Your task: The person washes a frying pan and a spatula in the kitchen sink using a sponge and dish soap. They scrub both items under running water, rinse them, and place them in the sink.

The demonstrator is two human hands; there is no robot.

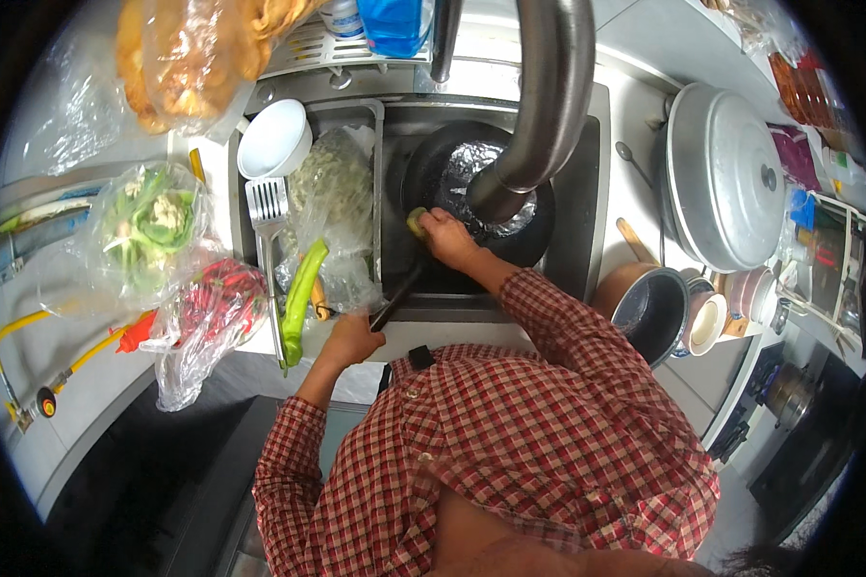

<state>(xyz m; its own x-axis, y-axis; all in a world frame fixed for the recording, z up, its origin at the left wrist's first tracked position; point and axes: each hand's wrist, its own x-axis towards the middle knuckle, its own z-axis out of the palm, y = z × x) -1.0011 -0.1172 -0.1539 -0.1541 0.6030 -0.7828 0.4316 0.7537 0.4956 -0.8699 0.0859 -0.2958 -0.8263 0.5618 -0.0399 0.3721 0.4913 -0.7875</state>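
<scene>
A dark frying pan (433, 162) lies in the right basin of the sink (584, 216), with shiny water on its inside. My left hand (353, 339) is closed around the pan's dark handle (398, 297) at the sink's front edge. In my right hand (447, 238) is a small yellow-green sponge (417, 222), held at the pan's near left rim. The curved metal faucet (556, 94) hangs over the pan and hides part of it. In the left basin a plastic bag of greens (335, 187) rests.
Left of the sink are a white bowl (270, 141), a slotted spatula (265, 209), a long green pepper (304, 296), bagged cauliflower (162, 220) and bagged red peppers (224, 296). To the right stand a large lidded metal pot (729, 173), a saucepan (639, 310) and stacked bowls (703, 324).
</scene>
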